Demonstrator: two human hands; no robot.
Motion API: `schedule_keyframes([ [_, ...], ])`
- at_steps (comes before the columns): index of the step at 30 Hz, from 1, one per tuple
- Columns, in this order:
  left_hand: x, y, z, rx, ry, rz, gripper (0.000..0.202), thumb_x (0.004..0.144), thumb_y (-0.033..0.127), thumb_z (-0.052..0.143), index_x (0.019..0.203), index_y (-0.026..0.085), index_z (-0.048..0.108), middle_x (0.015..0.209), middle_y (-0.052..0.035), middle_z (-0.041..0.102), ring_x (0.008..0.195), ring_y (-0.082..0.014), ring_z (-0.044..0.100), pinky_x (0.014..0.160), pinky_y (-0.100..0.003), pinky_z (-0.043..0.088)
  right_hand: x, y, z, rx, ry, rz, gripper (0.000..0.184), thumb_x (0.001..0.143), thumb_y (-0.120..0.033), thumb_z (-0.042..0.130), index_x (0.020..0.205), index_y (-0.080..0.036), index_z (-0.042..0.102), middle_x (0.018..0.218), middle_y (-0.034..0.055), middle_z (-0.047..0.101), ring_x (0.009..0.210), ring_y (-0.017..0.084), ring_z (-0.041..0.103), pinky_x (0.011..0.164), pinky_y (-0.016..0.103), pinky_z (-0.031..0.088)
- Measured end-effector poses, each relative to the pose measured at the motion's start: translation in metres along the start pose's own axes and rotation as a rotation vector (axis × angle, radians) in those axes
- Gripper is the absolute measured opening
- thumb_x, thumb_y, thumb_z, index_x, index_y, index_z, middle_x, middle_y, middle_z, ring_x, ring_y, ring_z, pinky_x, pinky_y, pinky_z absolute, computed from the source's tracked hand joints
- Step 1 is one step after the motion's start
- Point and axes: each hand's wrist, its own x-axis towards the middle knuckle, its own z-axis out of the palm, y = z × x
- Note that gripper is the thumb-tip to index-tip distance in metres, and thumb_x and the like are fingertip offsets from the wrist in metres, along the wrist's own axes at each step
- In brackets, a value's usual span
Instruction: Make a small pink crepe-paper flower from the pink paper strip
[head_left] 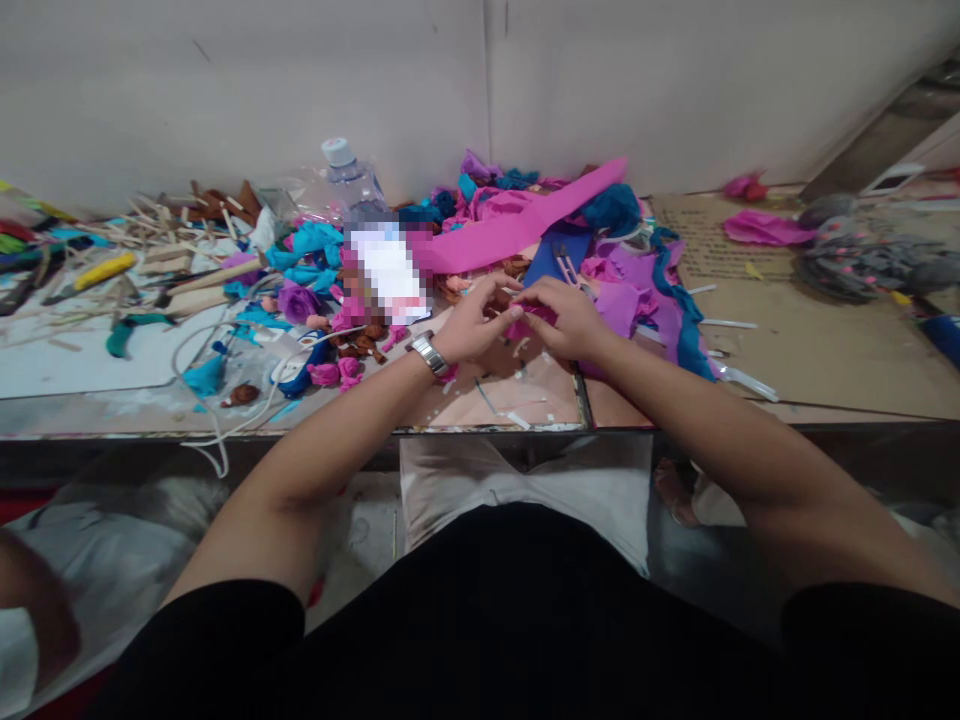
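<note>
Above the front of the worktable, my left hand [476, 322] and my right hand [564, 318] meet, thumbs and fingertips pinched together. Between them shows a small piece of pink crepe paper [538, 312], partly hidden by the fingers. A metal-banded watch [427, 352] sits on my left wrist. Behind the hands lies a long pink crepe paper strip [495, 240], with a blue sheet [556, 252] and a pair of scissors [566, 268] beside it. Purple crepe paper [619, 310] lies close to my right hand.
A clear bottle [354, 185] stands at the back, behind a blurred-out rectangular object [390, 270]. A white cable [221, 425] hangs over the table edge. Wooden sticks [169, 255] and a yellow-handled tool [103, 270] lie left; cardboard [757, 330] lies right. Someone sits at lower left.
</note>
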Motion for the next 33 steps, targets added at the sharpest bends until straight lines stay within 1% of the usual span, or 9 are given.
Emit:
schedule_keyframes([
  [5,0.0006,-0.0008,0.0009,-0.016,-0.035,0.012,0.05,0.104,0.063,0.07,0.13,0.022,0.062,0.132,-0.0119,0.073,0.114,-0.0215,0.074,0.094,-0.036,0.061,-0.0001,-0.0021,0.0009,-0.015,-0.008,0.002,0.029,0.108,-0.046,0.061,0.118,-0.022,0.076,0.111,0.013,0.079,0.104,0.03,0.072,0.094,0.046,0.058],
  [10,0.0007,-0.005,-0.0007,-0.035,-0.022,0.029,0.05,0.107,0.061,0.066,0.137,0.022,0.057,0.142,-0.0153,0.069,0.117,-0.0219,0.075,0.092,-0.035,0.063,0.0008,-0.0007,-0.0009,0.001,0.034,0.064,0.04,0.104,-0.06,0.067,0.118,-0.023,0.075,0.112,0.0119,0.08,0.1,0.029,0.072,0.093,0.046,0.058],
  [12,0.0012,-0.0064,-0.0014,-0.025,-0.016,0.05,0.049,0.109,0.061,0.063,0.138,0.022,0.056,0.142,-0.0152,0.069,0.118,-0.0219,0.075,0.093,-0.035,0.062,0.0011,0.0003,-0.0019,0.011,0.065,0.085,0.043,0.103,-0.064,0.067,0.112,-0.023,0.075,0.108,0.0109,0.081,0.097,0.028,0.072,0.092,0.044,0.058],
  [16,0.0017,-0.0068,-0.002,0.004,0.002,0.093,0.045,0.111,0.059,0.059,0.138,0.023,0.054,0.142,-0.0149,0.069,0.125,-0.0222,0.073,0.098,-0.036,0.062,0.0021,0.0019,-0.0036,0.021,0.097,0.094,0.046,0.104,-0.067,0.063,0.099,-0.024,0.076,0.099,0.0095,0.08,0.093,0.027,0.072,0.088,0.044,0.058],
  [21,0.001,-0.0024,-0.0013,0.008,-0.01,0.114,0.045,0.112,0.058,0.057,0.142,0.024,0.052,0.137,-0.0143,0.071,0.129,-0.023,0.072,0.102,-0.038,0.061,0.0035,-0.0016,-0.0039,0.028,0.113,0.113,0.047,0.104,-0.069,0.063,0.093,-0.024,0.075,0.094,0.0078,0.08,0.089,0.025,0.072,0.085,0.042,0.057],
  [27,0.0007,-0.0003,0.0003,-0.003,-0.018,0.102,0.053,0.111,0.064,0.055,0.146,0.025,0.048,0.144,-0.0179,0.069,0.131,-0.0261,0.072,0.109,-0.046,0.06,0.0031,-0.0057,-0.0019,0.034,0.124,0.154,0.044,0.102,-0.065,0.065,0.086,-0.024,0.072,0.089,0.0069,0.079,0.081,0.023,0.069,0.08,0.04,0.056],
  [30,0.0002,-0.0007,0.0016,0.007,-0.025,0.1,0.055,0.11,0.068,0.054,0.146,0.026,0.049,0.146,-0.0169,0.068,0.133,-0.0262,0.071,0.113,-0.047,0.059,0.0026,-0.0042,-0.0019,0.03,0.118,0.152,0.043,0.101,-0.064,0.067,0.086,-0.024,0.073,0.088,0.0064,0.079,0.08,0.023,0.068,0.081,0.04,0.056],
  [33,-0.0006,0.0009,0.0027,0.01,-0.034,0.09,0.054,0.111,0.067,0.052,0.147,0.027,0.049,0.148,-0.0167,0.067,0.135,-0.0261,0.071,0.116,-0.048,0.058,0.0022,-0.0028,-0.0024,0.023,0.106,0.167,0.043,0.101,-0.063,0.067,0.087,-0.023,0.073,0.089,0.0066,0.079,0.08,0.022,0.067,0.081,0.039,0.055],
])
